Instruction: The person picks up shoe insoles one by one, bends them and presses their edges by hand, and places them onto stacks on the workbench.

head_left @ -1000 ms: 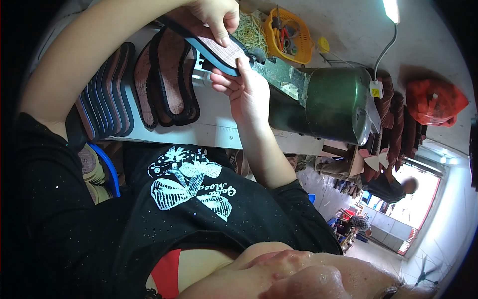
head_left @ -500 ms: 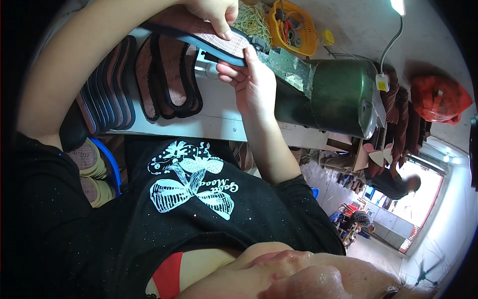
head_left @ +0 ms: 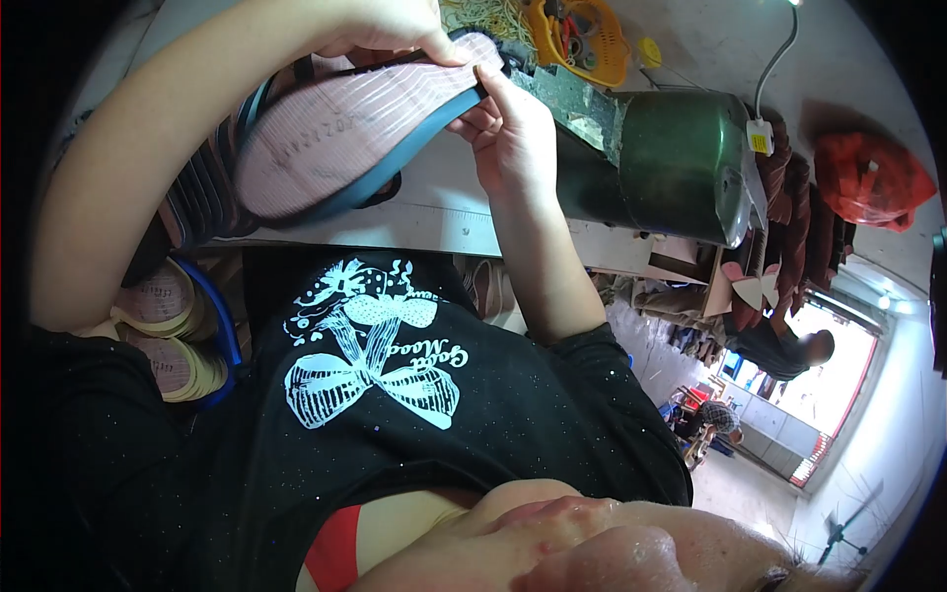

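A sole (head_left: 335, 143) with a pink ribbed face, faint stamped marks and a blue edge is tilted broadside over the white worktop (head_left: 434, 222). Fingers of my left hand (head_left: 395, 28) pinch its upper edge near the narrow end. From the other side, my right hand (head_left: 508, 123) grips the same end between thumb and fingers. That end is close beside the green sewing machine (head_left: 681, 163). Behind the sole's wide end, a row of dark-edged soles (head_left: 202, 197) stands partly hidden.
A yellow basket (head_left: 592, 44) holds tools beside tangled pale cord (head_left: 488, 18). At lower left, yellow-edged soles (head_left: 168, 365) lie in a blue-rimmed container (head_left: 222, 331). A red bag (head_left: 873, 183) hangs at right. Two people (head_left: 779, 350) are in the background.
The sole has turned so its broad pink face shows, and its wide end has swung down and left, covering soles on the worktop. Both hands still hold it.
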### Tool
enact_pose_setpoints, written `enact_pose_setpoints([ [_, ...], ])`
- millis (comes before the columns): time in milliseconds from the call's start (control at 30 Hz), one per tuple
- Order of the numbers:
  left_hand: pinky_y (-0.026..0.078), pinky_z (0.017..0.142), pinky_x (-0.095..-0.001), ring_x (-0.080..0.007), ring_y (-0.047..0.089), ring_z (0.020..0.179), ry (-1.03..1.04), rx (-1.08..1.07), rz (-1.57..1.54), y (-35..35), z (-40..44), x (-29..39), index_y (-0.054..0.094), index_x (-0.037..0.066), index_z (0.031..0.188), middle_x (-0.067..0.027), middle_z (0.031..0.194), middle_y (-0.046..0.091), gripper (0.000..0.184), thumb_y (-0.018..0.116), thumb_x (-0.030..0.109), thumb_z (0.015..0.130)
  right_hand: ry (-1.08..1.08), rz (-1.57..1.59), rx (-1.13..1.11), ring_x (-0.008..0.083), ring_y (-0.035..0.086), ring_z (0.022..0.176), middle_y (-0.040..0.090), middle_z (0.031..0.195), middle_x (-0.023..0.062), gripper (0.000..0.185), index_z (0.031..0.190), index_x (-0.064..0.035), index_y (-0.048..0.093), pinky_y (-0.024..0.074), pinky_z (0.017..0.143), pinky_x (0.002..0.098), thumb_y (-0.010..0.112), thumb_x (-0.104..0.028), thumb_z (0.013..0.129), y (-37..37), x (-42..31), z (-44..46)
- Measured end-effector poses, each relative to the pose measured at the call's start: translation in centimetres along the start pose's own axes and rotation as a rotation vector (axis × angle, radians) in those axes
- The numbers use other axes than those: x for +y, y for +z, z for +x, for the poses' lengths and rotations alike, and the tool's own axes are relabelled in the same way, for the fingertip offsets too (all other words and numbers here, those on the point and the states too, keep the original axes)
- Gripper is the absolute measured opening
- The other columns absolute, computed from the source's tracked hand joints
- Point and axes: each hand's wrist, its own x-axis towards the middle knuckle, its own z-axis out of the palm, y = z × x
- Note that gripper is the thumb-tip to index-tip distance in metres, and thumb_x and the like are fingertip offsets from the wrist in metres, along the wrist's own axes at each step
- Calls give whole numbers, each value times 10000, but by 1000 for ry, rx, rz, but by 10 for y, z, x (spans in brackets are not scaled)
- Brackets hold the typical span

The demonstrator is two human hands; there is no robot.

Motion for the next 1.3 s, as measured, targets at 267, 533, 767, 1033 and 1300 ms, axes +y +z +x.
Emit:
enact_pose_setpoints([
  [267, 506, 449, -274, -204, 611, 509, -82, -114, -350, 11, 12, 0, 640, -42, 880, -141, 681, 641, 331, 592, 282, 924, 227, -269, -196, 106, 600, 744, 655, 852, 53, 250, 965, 32, 642, 479, 675, 243, 709, -151, 808, -18, -18, -41],
  [533, 432, 501, -368, -208, 558, 538, -29, 165, 279, -9, 19, 16, 670, 20, 714, -103, 654, 633, 515, 546, 500, 853, 109, -159, -134, 130, 631, 799, 680, 918, 87, 233, 990, 55, 657, 500, 755, 270, 699, -114, 835, -20, -4, -43],
  [767, 476, 817, -326, -229, 615, 922, 369, 38, -110, -8, 23, -8, 697, -9, 962, -156, 959, 683, 483, 658, 452, 824, 12, -126, -54, 112, 615, 766, 677, 913, 83, 222, 960, 44, 653, 484, 716, 247, 664, -160, 874, -12, 9, -7],
  [1033, 491, 735, -354, -244, 618, 844, 84, 122, -232, 1, 28, -12, 642, -96, 1023, -177, 941, 663, 554, 811, 310, 688, 239, -110, -168, 187, 679, 735, 681, 905, 146, 308, 1079, 46, 590, 544, 593, 289, 621, -198, 894, 1, 22, -38],
  [1300, 270, 1120, -433, -317, 266, 1384, 124, 436, 412, -23, 42, -7, 316, -56, 1405, -212, 1498, 271, 1083, 793, 534, 632, 111, 5, -63, 184, 673, 613, 685, 763, 137, 243, 964, 16, 623, 512, 565, 261, 601, -216, 896, 6, 24, -26],
])
